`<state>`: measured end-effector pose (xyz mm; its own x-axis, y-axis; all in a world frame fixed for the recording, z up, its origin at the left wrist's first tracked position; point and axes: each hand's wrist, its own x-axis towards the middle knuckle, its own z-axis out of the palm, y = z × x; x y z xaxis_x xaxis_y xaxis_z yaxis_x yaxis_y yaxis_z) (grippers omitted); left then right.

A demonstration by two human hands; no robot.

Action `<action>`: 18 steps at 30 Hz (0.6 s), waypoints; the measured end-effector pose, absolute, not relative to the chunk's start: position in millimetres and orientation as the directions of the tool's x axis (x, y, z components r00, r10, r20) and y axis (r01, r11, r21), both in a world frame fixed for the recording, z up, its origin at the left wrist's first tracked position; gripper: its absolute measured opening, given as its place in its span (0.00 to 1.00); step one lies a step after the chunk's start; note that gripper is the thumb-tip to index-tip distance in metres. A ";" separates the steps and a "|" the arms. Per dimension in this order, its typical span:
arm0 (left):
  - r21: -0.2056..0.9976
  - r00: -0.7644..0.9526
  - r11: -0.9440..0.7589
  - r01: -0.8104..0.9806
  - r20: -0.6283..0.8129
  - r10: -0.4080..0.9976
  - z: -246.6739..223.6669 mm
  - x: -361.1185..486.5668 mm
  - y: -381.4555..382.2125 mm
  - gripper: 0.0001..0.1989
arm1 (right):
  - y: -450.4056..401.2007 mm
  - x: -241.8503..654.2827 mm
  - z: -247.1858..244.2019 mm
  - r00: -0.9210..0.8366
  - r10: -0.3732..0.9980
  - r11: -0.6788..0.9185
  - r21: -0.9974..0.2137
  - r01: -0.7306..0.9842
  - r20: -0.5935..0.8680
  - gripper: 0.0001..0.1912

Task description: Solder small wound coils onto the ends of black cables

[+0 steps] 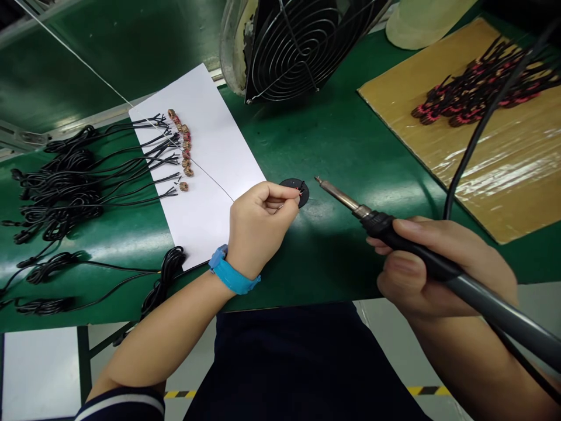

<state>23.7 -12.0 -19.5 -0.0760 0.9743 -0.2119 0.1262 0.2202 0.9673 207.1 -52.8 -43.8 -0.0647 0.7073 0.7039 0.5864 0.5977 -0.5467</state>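
Note:
My right hand [447,269] is wrapped round the dark handle of a soldering iron [339,196]. Its bare tip points left, a short way from my other hand and touching nothing. With thumb and forefinger, my left hand [258,222] pinches a small dark piece with a hint of red, too small to name, over a round black disc [288,186] on the bench. A blue wrist strap [234,277] circles my left wrist. On a white sheet [210,105] to the left, several copper-wound ring coils [186,143] stand in a row by stripped black cable ends [169,158].
Bundled black cables [65,187] cover the left of the green bench [267,134]. A fan with a wire grille [302,52] stands at the back. Several finished-looking black-and-pink wired coils [473,96] lie on a brown board [504,175]. The iron's cord [475,134] loops across that board.

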 end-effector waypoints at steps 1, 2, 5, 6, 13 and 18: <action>0.966 -0.072 0.227 0.121 -0.219 0.973 -19.3 23.0 -11.9 0.03 | -51.8 207.3 -43.5 -0.091 0.689 0.625 -0.527 0.576 0.719 0.25; 0.965 -0.066 0.235 0.116 -0.229 0.971 -19.1 21.9 -11.8 0.02 | -50.1 207.1 -43.1 -0.124 0.663 0.659 -0.498 0.564 0.738 0.26; 0.961 -0.027 0.256 0.105 -0.254 0.967 -18.3 17.6 -11.8 0.01 | -42.8 201.9 -40.1 -0.170 0.669 0.677 -0.499 0.541 0.724 0.30; 0.961 -0.014 0.255 0.104 -0.255 0.967 -18.1 16.0 -11.9 0.00 | -39.9 198.5 -38.4 -0.177 0.697 0.663 -0.530 0.529 0.695 0.31; 0.973 0.057 0.217 0.078 -0.221 0.974 -19.5 10.7 -13.7 0.02 | -21.7 169.3 -25.7 -0.185 0.838 0.509 -0.612 0.605 0.514 0.08; 0.978 0.064 0.190 0.087 -0.196 0.979 -21.1 8.2 -15.0 0.01 | -16.8 161.2 -24.7 -0.087 0.880 0.417 -0.671 0.613 0.467 0.06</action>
